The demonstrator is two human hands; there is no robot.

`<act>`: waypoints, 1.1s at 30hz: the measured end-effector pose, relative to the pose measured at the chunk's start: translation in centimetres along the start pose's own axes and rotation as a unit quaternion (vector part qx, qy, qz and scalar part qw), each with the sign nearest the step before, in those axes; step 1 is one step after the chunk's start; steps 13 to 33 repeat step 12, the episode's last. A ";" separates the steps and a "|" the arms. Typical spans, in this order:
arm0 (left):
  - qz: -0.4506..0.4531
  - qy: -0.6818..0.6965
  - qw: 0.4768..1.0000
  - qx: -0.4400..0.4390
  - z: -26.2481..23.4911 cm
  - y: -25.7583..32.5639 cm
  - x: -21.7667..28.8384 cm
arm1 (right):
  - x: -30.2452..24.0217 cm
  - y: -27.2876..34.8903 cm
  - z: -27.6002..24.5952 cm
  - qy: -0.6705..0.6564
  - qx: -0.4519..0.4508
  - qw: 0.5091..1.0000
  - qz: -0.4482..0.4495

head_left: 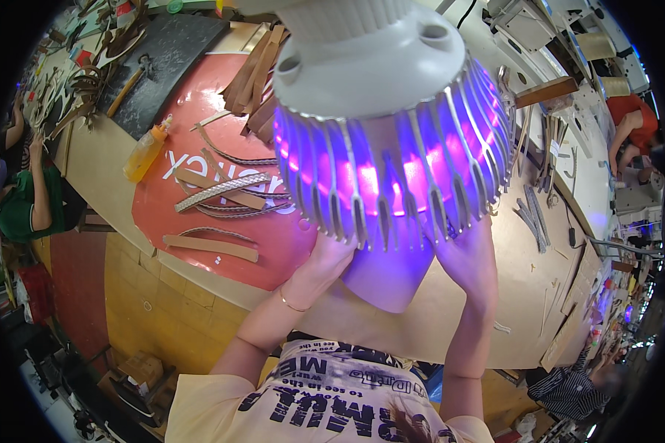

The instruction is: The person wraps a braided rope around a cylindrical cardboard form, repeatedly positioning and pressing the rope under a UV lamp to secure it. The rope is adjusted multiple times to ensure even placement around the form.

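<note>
A large lamp (391, 148) with a white cap, metal fins and a purple glow hangs over the middle of the table and hides much of what lies beneath it. My left hand (332, 257) reaches in under its lower left edge, at the left side of a smooth flat piece (388, 279) tinted purple by the light. On that piece's other side is my right hand (467, 255), directed up behind the fins. The lamp covers the fingers of both hands, so their grip does not show. The flat piece's rounded near end points toward me.
Left of my hands, a red mat (247, 266) carries braided straps (222, 190) and brown leather strips (213, 247). Beyond are an orange-filled bottle (146, 153), a black slab (171, 63) and a hammer (129, 87). Grey strips (533, 218) lie right. Other people sit at both sides.
</note>
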State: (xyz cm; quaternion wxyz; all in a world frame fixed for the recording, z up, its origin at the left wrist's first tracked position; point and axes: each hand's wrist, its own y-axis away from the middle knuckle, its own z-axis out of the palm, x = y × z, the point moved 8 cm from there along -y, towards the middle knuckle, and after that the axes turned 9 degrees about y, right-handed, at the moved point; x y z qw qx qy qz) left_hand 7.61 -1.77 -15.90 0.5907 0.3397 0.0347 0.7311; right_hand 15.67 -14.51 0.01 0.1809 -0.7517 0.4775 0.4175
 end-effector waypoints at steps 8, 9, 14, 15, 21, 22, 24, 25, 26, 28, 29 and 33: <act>0.020 -0.002 0.999 -0.026 0.2 0.1 -0.3 | -0.7 0.1 0.0 0.079 0.009 0.996 -0.029; 0.016 0.000 1.000 -0.020 0.0 0.0 -0.4 | -0.9 0.1 -0.1 0.099 0.013 0.994 -0.039; 0.035 -0.070 0.997 -0.019 -0.4 -0.1 -0.2 | -1.0 0.1 0.0 0.111 0.005 0.993 -0.046; 0.035 -0.070 0.997 -0.019 -0.4 -0.1 -0.2 | -1.0 0.1 0.0 0.111 0.005 0.993 -0.046; 0.035 -0.070 0.997 -0.019 -0.4 -0.1 -0.2 | -1.0 0.1 0.0 0.111 0.005 0.993 -0.046; 0.035 -0.070 0.997 -0.019 -0.4 -0.1 -0.2 | -1.0 0.1 0.0 0.111 0.005 0.993 -0.046; 0.035 -0.070 0.997 -0.019 -0.4 -0.1 -0.2 | -1.0 0.1 0.0 0.111 0.005 0.993 -0.046; 0.035 -0.070 0.997 -0.019 -0.4 -0.1 -0.2 | -1.0 0.1 0.0 0.111 0.005 0.993 -0.046; 0.035 -0.070 0.997 -0.019 -0.4 -0.1 -0.2 | -1.0 0.1 0.0 0.111 0.005 0.993 -0.046; 0.035 -0.070 0.997 -0.019 -0.4 -0.1 -0.2 | -1.0 0.1 0.0 0.111 0.005 0.993 -0.046; 0.035 -0.070 0.997 -0.019 -0.4 -0.1 -0.2 | -1.0 0.1 0.0 0.111 0.005 0.993 -0.046; 0.035 -0.070 0.997 -0.019 -0.4 -0.1 -0.2 | -1.0 0.1 0.0 0.111 0.005 0.993 -0.046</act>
